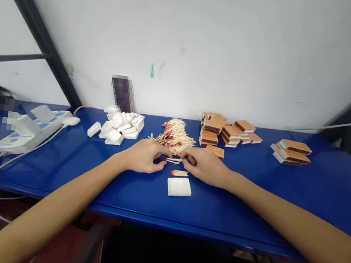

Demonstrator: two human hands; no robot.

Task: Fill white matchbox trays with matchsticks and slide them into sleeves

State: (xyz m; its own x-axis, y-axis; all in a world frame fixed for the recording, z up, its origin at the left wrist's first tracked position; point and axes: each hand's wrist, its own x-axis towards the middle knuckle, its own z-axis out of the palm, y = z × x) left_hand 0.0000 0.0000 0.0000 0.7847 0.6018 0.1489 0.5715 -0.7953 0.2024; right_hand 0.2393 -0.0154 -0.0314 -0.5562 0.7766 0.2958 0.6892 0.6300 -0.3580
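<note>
A few matches (173, 161) lie crosswise between my two hands, just in front of a large heap of loose matches (177, 137). My left hand (146, 155) curls its thumb and index finger around the red-headed ends. At the plain ends, my right hand (205, 165) has its fingers bent in a pinch. Closer to me, a small bundle of matches (180, 173) rests on the blue table, heads to the left. Right below it is a white matchbox tray (179, 187), lying flat.
White matchbox trays (122, 125) are piled left of the heap. Brown matchbox sleeves (214, 123) are stacked to its right, with a separate stack of matchboxes (293, 152) farther right. A power strip (28, 130) with cables occupies the table's left end. A wall stands behind.
</note>
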